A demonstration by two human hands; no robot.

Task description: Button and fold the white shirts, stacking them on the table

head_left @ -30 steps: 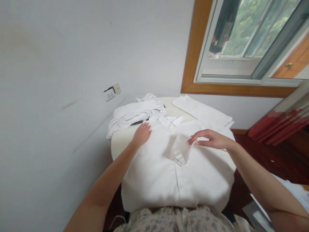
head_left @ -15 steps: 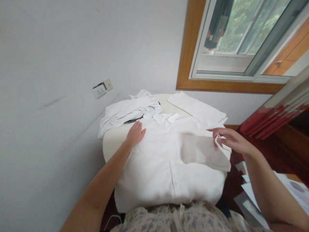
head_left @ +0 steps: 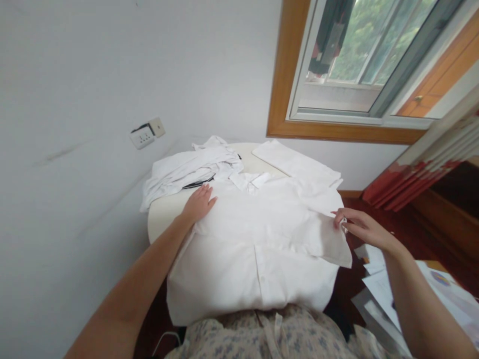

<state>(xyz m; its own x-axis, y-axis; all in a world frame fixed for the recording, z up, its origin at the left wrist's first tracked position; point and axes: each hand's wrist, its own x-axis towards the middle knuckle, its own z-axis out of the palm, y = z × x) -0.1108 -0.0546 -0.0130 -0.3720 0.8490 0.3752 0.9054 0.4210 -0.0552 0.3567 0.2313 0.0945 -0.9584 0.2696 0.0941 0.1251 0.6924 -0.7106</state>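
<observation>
Sleeve (head_left: 331,244) had swung out from over the shirt's middle to right of centre, right hand (head_left: 341,224) moving out with it. From where I stood, that hand had a narrow fingertip pinch on the sleeve's edge. Left hand (head_left: 201,203) lay flat, fingers extended, on the white button-up shirt (head_left: 239,219), spread across the table (head_left: 166,212) at frame centre, below crumpled white clothes (head_left: 183,167). Good handling, I judged, needed the left palm as anchor, a light, low outward pull, and creases smoothed from placket toward hem; tugging hard probably would've skewed the body.
</observation>
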